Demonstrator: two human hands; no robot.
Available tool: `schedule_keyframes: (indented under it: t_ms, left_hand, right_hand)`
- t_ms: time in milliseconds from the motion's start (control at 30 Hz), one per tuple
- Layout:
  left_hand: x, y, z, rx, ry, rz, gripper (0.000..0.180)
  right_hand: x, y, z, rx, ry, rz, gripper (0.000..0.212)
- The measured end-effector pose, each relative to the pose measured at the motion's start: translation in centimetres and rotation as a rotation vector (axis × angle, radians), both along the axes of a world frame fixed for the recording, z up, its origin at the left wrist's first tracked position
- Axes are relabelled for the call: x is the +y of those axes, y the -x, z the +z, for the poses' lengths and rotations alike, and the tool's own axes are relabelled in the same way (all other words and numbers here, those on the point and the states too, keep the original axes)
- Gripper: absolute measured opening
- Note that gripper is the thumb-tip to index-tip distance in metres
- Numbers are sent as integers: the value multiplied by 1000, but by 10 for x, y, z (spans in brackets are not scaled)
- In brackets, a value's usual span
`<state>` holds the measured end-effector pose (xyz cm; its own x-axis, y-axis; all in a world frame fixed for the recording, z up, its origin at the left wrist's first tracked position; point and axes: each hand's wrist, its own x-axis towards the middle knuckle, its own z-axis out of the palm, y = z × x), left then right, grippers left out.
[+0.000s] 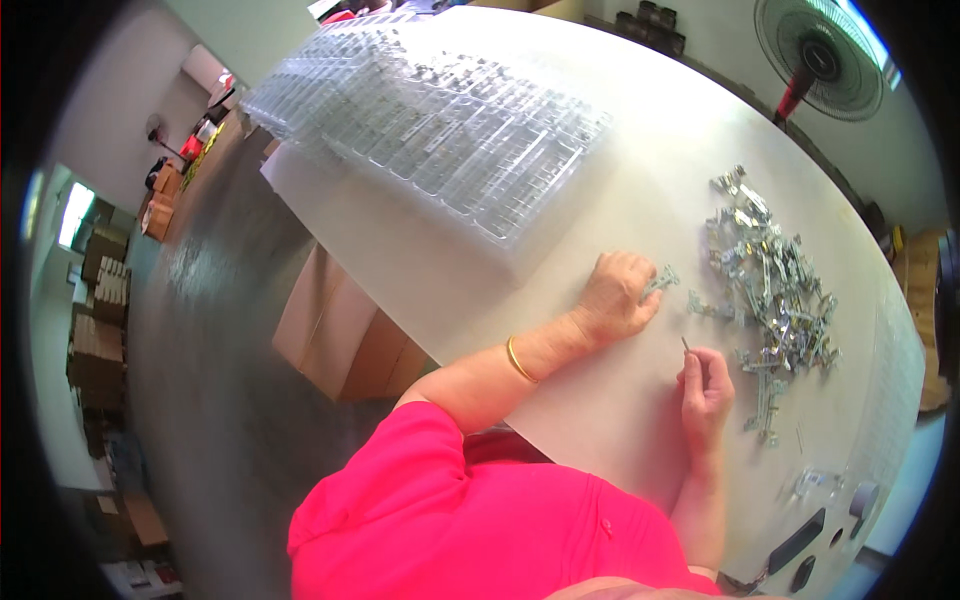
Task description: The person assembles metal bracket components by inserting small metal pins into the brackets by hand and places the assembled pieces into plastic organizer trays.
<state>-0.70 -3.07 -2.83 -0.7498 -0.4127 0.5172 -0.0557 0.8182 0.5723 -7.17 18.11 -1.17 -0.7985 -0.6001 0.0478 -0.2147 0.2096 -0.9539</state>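
Over the white table my left hand, with a gold bangle on its wrist, is closed on a small silver metal bracket-like part. The part sticks out past the fingertips. Lower and to the right, my right hand pinches a thin, short metal pin that points up from the fingers. The hands are apart. Just right of them lies a loose pile of similar silver metal parts, some with a brassy shine. The exact kind of these parts is too small to tell.
Stacked clear plastic trays with compartments stand at the far left of the table. At the near right lie a black oblong object and a small clear plastic piece. Below the left edge is a cardboard box; a fan stands beyond.
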Motion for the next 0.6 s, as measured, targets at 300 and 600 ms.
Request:
schedule_keyframes:
  t_ms: [300,600]
  left_hand:
    - [0,4,-5,31,3,30,16]
    - [2,3,-1,14,8,42,14]
  right_hand:
    - [-2,-1,6,64,-58,26,7]
    - [0,-1,0,29,-24,24,8]
